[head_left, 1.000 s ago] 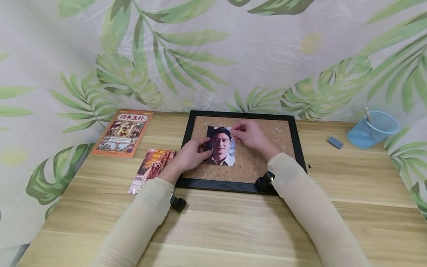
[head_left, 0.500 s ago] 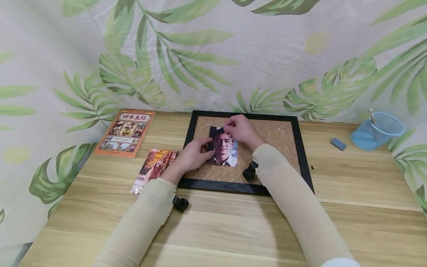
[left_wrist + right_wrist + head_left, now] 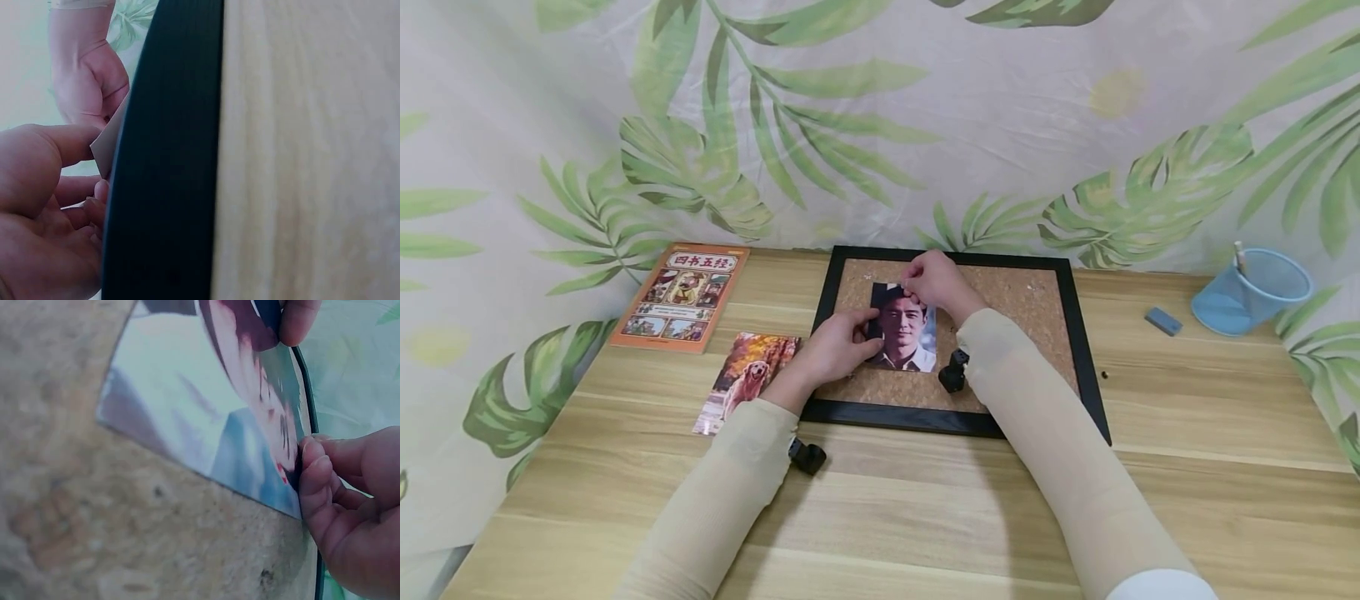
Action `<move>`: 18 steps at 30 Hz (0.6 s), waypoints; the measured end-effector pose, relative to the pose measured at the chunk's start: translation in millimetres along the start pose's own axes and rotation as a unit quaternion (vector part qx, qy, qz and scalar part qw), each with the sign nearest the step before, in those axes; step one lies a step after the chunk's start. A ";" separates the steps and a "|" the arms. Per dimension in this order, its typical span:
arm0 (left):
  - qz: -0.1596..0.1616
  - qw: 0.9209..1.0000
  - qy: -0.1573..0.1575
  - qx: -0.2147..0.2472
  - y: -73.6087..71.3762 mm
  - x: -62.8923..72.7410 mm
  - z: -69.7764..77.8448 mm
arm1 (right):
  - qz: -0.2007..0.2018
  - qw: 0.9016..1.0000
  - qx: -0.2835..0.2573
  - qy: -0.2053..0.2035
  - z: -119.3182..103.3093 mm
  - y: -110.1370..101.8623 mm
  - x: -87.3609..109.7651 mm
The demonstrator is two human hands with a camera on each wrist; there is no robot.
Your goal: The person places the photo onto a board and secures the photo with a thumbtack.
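So there's a corkboard point(image 3: 917, 418) in a black frame on the wood-look tabletop point(image 3: 865, 517), and the portrait point(image 3: 902, 333) sits on the cork, toward the board's 9 o'clock side. Left hand point(image 3: 838, 343) is at the portrait's 9 o'clock edge, fingers bent and holding it, thumb and index a bit apart. Right hand point(image 3: 934, 282) is up at the portrait's 12 o'clock edge, fingers pinched in really narrow on it; can't tell if anything tiny is tucked between them.

Only writing I can make out is on the orange book point(image 3: 681, 300), out at about 10 o'clock from the board: big title 四书五经. The smaller print on that cover is too tiny to read. Dog photo point(image 3: 748, 379) is around 8 o'clock from the board, partly behind the left wrist.

Over toward 3 o'clock you've got a blue block point(image 3: 1163, 321), then a blue cup point(image 3: 1232, 304) with a thin stick point(image 3: 1240, 258) in it. Leaf-print cloth point(image 3: 1000, 108) hangs at 12.
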State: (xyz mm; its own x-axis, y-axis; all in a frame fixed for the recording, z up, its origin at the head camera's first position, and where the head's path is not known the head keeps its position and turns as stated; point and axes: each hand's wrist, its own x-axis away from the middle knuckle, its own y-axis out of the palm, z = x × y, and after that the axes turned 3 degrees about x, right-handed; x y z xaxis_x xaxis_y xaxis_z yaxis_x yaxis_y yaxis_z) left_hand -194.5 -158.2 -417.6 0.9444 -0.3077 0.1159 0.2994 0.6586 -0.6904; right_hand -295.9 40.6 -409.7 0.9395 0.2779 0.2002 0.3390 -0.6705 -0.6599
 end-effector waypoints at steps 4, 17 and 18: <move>-0.002 1.000 -0.004 0.002 -0.7 0.4 1.2 | -0.007 1.000 0.012 0.015 -3.8 -0.2 -3.4; -0.004 1.000 -0.011 0.000 -1.6 0.8 1.1 | -0.014 0.995 0.068 0.072 -11.3 -1.2 -11.1; -0.005 1.000 -0.012 -0.001 -1.9 0.8 1.3 | -0.015 0.995 0.070 0.077 -12.2 -1.7 -10.3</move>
State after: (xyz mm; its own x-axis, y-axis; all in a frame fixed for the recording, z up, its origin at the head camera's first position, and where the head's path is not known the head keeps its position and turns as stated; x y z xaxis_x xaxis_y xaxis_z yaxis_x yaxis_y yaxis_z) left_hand -194.1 -158.8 -415.3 0.9444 -0.2972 0.1406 0.3087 0.6543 -0.6904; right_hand -305.5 30.5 -401.8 0.9290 0.1811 0.3226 0.3672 -0.5587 -0.7436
